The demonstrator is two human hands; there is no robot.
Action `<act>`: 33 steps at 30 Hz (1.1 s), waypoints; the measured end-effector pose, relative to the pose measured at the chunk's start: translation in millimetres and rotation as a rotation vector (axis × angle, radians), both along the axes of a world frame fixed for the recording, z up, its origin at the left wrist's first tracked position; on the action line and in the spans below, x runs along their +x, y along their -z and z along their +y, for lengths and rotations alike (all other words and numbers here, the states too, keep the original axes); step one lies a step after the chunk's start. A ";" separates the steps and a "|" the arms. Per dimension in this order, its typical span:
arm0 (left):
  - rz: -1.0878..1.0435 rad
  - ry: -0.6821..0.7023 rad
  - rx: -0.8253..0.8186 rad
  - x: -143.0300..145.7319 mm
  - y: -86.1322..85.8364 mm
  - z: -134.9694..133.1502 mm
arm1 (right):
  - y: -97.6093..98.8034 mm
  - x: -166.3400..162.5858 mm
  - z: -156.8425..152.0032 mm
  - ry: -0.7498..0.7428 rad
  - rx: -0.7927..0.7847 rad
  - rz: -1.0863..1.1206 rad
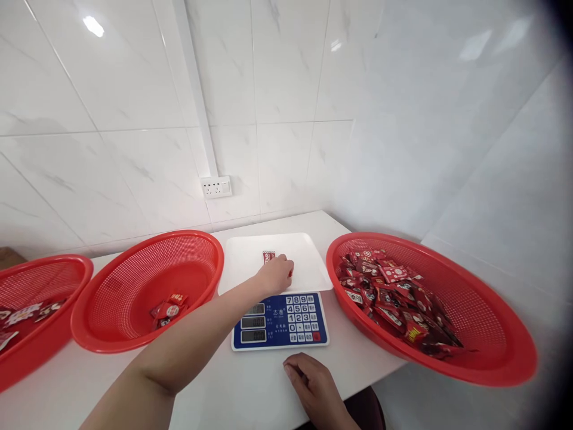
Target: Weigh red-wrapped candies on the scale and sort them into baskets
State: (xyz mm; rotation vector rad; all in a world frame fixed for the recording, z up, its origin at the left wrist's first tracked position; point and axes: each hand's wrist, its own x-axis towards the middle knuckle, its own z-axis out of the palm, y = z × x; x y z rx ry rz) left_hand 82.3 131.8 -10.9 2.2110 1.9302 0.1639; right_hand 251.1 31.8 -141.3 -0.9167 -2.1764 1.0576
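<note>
My left hand (pixel 276 276) is over the white tray (pixel 237 251) of a weighing scale. Its fingers are closed, and a bit of red wrapper shows at the fingertips; the rest of that packet is hidden. Just beyond the hand, a small red packet (pixel 268 255) with white lettering lies on the tray. The scale's blue panel (pixel 280 322) has number keys and three displays, partly covered by my left forearm. My right hand (pixel 313 382) rests at the table's front edge below the panel, fingers curled in, with nothing visible in them.
On the right stands a red basket (pixel 492 340) with many red packets (pixel 398 292). Left of the scale, another red basket (pixel 102 298) holds a few packets (pixel 172 309). A third basket (pixel 40 352) is at far left. A socket (pixel 216 187) sits on the tiled wall.
</note>
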 end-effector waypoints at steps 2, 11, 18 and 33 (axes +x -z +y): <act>0.009 -0.020 -0.004 -0.5 1.5 -0.4 | -0.3 -0.2 -0.3 0.001 0.013 -0.006; -0.017 -0.128 0.019 -8.7 1.7 -2.4 | -1.3 -0.7 -1.0 0.008 0.010 -0.006; -0.056 -0.251 0.055 -33.7 -12.5 9.3 | -0.1 -0.9 -1.5 0.009 -0.003 -0.004; -0.211 -0.341 -0.093 -55.8 1.1 26.2 | -1.0 -1.8 -2.7 0.032 0.027 -0.022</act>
